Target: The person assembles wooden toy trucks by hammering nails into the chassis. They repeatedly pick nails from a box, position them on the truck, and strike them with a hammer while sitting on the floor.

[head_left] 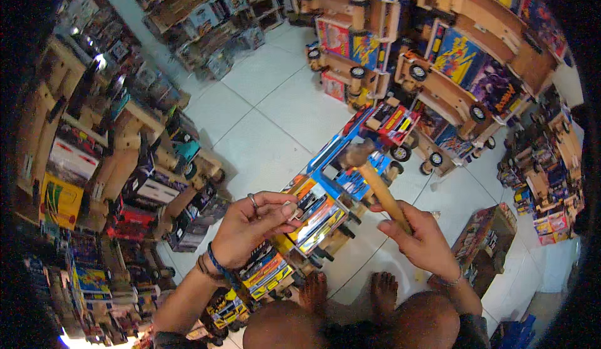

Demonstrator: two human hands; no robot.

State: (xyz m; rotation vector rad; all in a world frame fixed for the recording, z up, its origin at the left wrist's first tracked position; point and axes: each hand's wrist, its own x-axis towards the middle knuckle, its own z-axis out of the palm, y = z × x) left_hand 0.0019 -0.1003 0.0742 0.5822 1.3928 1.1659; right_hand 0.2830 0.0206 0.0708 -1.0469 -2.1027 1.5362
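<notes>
My right hand [424,241] is wrapped round the wooden handle of a hammer [385,191], its dark head up and to the left over a blue toy truck [323,162]. Thumb and fingers of my left hand [251,229] are pinched together, with something small at their tips that I cannot make out. Just beyond those fingertips, a toy truck with orange, silver and yellow sides [320,229] sits low on dark wheels. Both hands are held apart above the trucks.
A red toy truck [395,122] stands beyond the blue one. Wooden toy trucks with dark wheels are stacked at the right [460,67] and left [134,183]. An open box [485,239] rests on the white tiled floor [260,155] at right. My bare feet are below.
</notes>
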